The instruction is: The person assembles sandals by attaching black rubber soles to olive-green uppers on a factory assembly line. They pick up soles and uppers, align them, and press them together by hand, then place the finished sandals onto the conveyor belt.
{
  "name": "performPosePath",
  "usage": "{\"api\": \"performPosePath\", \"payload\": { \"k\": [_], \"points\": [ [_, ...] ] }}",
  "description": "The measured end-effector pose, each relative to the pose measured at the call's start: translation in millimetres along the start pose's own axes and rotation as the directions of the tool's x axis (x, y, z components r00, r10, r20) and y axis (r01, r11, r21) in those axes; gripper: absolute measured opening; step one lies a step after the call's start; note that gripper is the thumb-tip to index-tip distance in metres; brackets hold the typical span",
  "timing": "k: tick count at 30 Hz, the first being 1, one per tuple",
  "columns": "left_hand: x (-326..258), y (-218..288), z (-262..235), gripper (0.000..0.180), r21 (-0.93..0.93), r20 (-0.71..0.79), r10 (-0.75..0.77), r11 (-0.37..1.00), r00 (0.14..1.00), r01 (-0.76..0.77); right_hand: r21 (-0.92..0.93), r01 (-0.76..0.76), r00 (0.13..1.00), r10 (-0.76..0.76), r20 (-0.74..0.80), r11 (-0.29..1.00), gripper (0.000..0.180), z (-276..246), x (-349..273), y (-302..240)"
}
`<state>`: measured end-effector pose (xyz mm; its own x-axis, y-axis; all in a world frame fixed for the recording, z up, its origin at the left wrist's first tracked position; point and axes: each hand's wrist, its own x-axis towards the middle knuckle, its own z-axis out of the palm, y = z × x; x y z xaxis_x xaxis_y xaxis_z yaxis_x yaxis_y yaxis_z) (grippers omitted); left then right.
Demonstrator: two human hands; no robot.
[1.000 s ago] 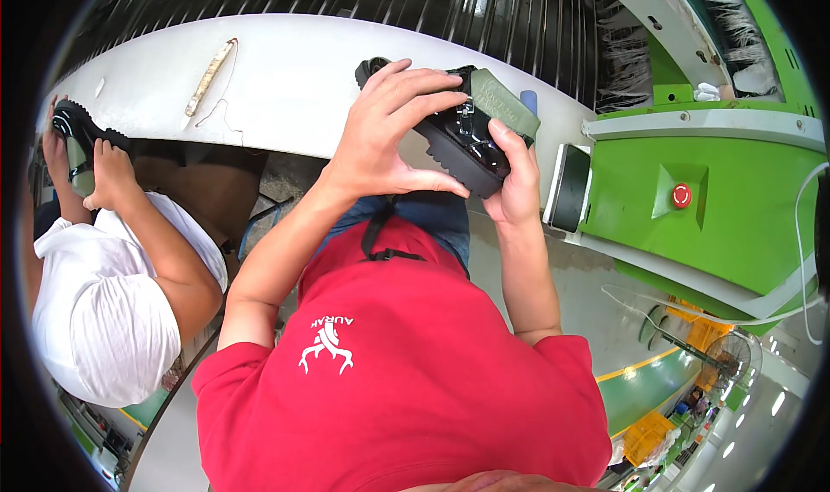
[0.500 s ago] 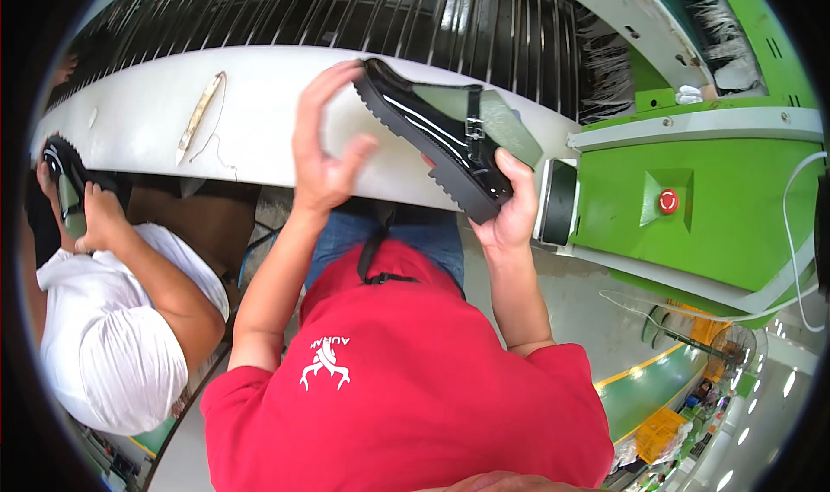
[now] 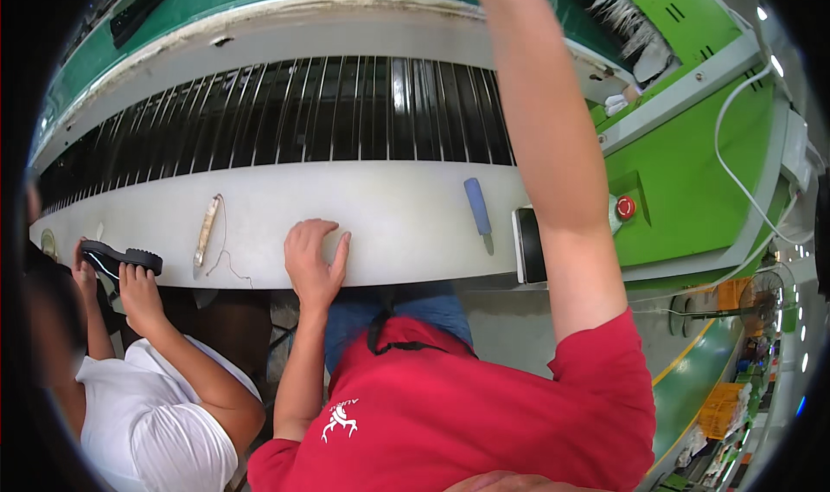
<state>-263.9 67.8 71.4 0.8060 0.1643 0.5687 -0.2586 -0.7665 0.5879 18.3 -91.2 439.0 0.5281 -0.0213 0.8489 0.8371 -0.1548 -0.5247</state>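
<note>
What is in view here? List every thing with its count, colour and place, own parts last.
Ledge: one, white, across the middle.
Slatted conveyor: one, black, behind the ledge.
Machine housing: one, green, at right.
Round button: one, red, on the housing.
Blue-handled tool: one, lying on the ledge.
Pale tool with cord: one, on the ledge, left.
Black shoe: one, in a co-worker's hands, far left.
Co-worker: one, white shirt, lower left.
Left hand: flat on the ledge, empty.
Right arm: raised; hand out of frame.
</note>
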Motion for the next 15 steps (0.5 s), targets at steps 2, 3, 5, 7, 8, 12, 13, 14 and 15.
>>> {"api": "performPosePath", "payload": {
  "k": [2, 3, 5, 7, 8, 12, 13, 14, 15],
  "points": [
    [3, 2, 8, 0.022, -0.028, 0.005, 0.051, 0.998, 0.999, -0.051, -0.23, -0.064, 0.993, 0.086, 0.083, 0.971, 0.055, 4, 2, 68],
    [1, -1, 4, 0.022, -0.014, -0.008, 0.048, 0.999, 0.999, -0.048, -0.308, 0.336, 0.941, -0.306, 0.144, 0.89, 0.049, 30, -6, 94],
    [-2, -5, 1, 0.022, 0.015, -0.041, 0.04, 0.999, 0.998, -0.04, -0.353, 0.001, 0.96, 0.098, 0.262, 0.936, 0.042, 30, -18, 104],
    [-6, -9, -4, 0.021, 0.025, -0.062, 0.023, 0.999, 0.998, -0.021, -0.25, -0.091, 0.967, 0.146, 0.209, 0.964, 0.041, 27, -39, 48],
    [-7, -9, -5, 0.02, 0.019, -0.06, 0.028, 0.999, 0.998, -0.027, -0.229, -0.244, 0.919, 0.3, 0.257, 0.943, 0.041, 10, -40, 12],
    [-10, -9, -5, 0.02, -0.021, -0.047, 0.048, 0.999, 0.998, -0.049, 0.071, -0.067, 0.998, 0.066, 0.01, 0.995, 0.038, -24, -109, 8],
    [-11, -10, -6, 0.019, -0.02, -0.054, 0.053, 0.998, 0.997, -0.054, 0.185, -0.069, 0.996, 0.077, -0.04, 0.98, 0.036, -25, -142, -4],
    [-12, -12, -8, 0.018, -0.02, -0.063, 0.058, 0.998, 0.996, -0.06, 0.129, -0.124, 0.991, 0.128, -0.022, 0.984, 0.034, -33, -180, -7],
    [-11, -10, -5, 0.018, -0.049, -0.063, 0.07, 0.996, 0.996, -0.073, 0.042, -0.177, 0.984, 0.178, -0.013, 0.983, 0.033, -49, -219, -7]
  ]
}}
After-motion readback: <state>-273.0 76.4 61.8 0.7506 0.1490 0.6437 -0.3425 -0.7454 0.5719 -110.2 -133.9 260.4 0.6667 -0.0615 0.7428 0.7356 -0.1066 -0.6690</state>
